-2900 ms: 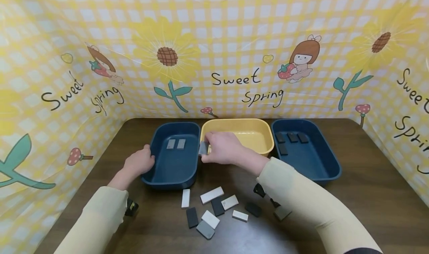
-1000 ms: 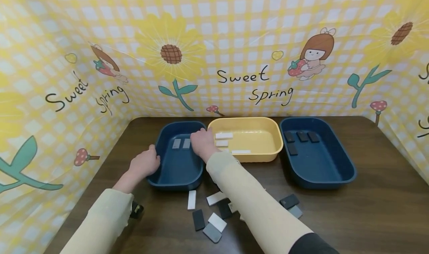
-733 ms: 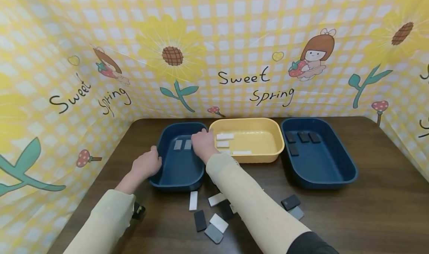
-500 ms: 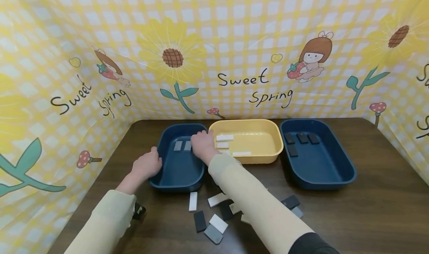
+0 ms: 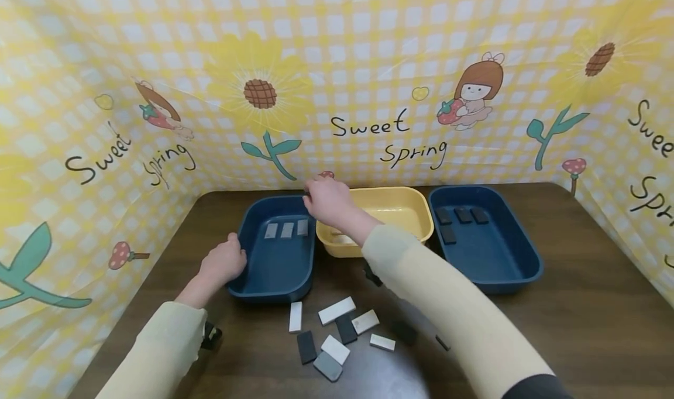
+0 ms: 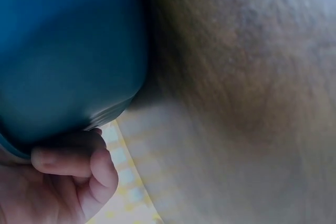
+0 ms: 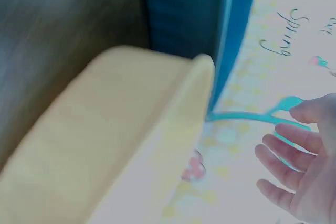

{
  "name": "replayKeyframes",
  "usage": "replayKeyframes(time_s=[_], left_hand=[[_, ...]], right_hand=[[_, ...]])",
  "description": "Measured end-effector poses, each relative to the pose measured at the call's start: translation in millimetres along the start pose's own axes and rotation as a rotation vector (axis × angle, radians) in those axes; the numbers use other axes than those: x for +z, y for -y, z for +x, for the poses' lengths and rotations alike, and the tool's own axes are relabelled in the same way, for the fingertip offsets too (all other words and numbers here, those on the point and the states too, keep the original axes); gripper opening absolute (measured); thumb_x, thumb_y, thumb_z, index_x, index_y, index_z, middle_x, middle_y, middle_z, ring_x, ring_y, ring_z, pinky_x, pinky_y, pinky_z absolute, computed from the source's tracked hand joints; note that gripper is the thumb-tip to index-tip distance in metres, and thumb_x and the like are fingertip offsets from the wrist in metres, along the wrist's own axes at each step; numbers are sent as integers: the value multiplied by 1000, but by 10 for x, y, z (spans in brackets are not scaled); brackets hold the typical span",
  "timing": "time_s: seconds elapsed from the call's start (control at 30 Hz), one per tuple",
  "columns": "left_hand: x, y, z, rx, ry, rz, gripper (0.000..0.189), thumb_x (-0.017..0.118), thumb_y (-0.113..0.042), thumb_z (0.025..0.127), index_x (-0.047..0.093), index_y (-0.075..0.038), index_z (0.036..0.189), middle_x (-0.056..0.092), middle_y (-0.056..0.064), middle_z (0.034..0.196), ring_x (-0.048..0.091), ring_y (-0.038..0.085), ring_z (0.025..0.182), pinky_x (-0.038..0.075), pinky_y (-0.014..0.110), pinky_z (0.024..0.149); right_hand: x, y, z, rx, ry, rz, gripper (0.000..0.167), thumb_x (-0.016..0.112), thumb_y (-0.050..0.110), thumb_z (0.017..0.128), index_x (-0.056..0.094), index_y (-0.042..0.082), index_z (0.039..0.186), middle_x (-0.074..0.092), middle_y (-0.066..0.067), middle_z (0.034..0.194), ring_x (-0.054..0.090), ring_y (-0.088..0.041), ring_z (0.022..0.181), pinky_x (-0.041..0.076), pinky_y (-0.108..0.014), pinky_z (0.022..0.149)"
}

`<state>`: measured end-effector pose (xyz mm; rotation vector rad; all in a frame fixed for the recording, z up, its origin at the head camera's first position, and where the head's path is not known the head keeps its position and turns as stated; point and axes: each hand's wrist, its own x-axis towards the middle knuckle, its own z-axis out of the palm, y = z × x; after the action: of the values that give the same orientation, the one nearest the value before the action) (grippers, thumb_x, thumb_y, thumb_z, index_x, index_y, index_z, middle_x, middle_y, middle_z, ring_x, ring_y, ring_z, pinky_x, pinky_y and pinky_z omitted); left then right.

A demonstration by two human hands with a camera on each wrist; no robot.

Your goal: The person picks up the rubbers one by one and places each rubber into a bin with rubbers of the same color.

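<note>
My left hand (image 5: 223, 262) grips the left edge of the left blue bin (image 5: 271, 270); in the left wrist view its fingers (image 6: 63, 161) are curled at the rim. Three grey rectangular tiles (image 5: 286, 230) lie in a row inside that bin. My right hand (image 5: 334, 203) is raised over the back left corner of the yellow bin (image 5: 416, 203). In the right wrist view this hand (image 7: 310, 156) holds nothing, its fingers loosely spread. Hand and forearm hide the white tiles at the yellow bin's left side.
On the right, another blue bin (image 5: 489, 258) holds several black tiles (image 5: 463, 215). White tiles (image 5: 337, 310), black tiles (image 5: 306, 347) and a grey tile (image 5: 328, 366) lie scattered on the wooden table (image 5: 584, 305) in front. My right sleeve covers part of the table. A yellow checked cloth (image 5: 368, 83) surrounds it.
A third grey tile has been set down in the left bin. My right hand has let go of it and risen up and right out of the bin. My left hand keeps its grip.
</note>
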<state>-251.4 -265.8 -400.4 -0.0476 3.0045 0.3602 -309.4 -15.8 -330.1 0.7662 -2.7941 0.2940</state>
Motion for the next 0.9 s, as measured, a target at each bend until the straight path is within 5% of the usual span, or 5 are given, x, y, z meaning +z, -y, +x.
replayKeyframes(time_s=[0.23,0.43,0.67,0.9], left_hand=[[3,23,-27,-8,3,-8,49,42,-11,98,27,24,129,58,38,96,62,46,80,51,55,68],[-10,1,-5,-7,5,-6,50,42,-12,98,27,23,129,58,37,95,63,42,77,52,54,67],[2,29,19,-16,15,-6,49,42,-12,98,27,23,129,58,36,95,62,39,76,52,52,66],[11,27,8,-14,15,-12,50,42,-12,98,26,23,130,59,36,94,63,40,76,52,52,66]], right_hand=[[-207,-99,-453,-225,-65,-68,19,62,29,95,70,14,102,65,0,95,62,-16,82,51,-30,64],[-148,-177,-905,-418,-67,-113,14,66,27,91,68,13,94,61,-1,85,59,-18,76,49,-32,62],[158,-146,-1291,-524,71,-142,17,67,33,91,68,16,94,58,5,81,55,-9,68,40,-20,52],[404,-37,-1481,-558,255,-184,27,64,41,93,69,19,108,60,6,92,57,-9,80,41,-20,55]])
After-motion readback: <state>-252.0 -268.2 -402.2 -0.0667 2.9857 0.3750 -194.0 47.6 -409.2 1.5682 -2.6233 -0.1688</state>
